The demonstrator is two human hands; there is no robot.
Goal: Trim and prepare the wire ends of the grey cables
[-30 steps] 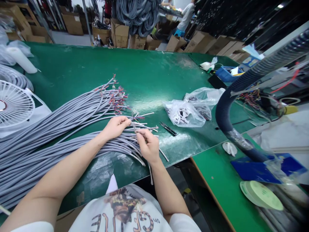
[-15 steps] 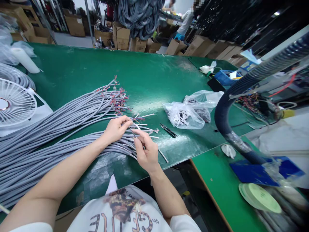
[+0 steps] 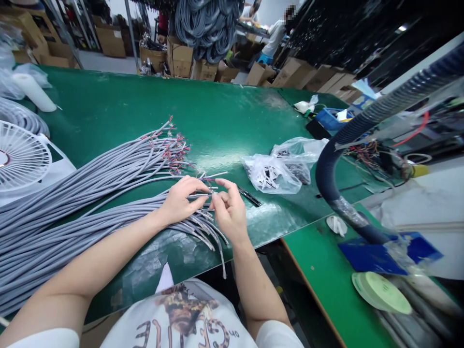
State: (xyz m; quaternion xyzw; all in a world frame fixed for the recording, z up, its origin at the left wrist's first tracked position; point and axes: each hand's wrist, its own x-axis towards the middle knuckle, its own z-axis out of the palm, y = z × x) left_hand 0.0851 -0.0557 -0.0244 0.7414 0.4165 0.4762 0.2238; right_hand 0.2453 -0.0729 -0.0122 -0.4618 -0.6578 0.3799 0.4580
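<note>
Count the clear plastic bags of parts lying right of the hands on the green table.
2. One bag lies just right of the black tool; the second bag sits behind it, overlapping. More could be hidden beneath.

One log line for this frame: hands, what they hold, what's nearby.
left hand: pinches grey cable end | right hand: fingertips on that end | near: black hand tool, clear plastic bags | surface: green bench

Grey cables [image 3: 90, 212] lie bundled on the table (stripped ends rightward).
</note>
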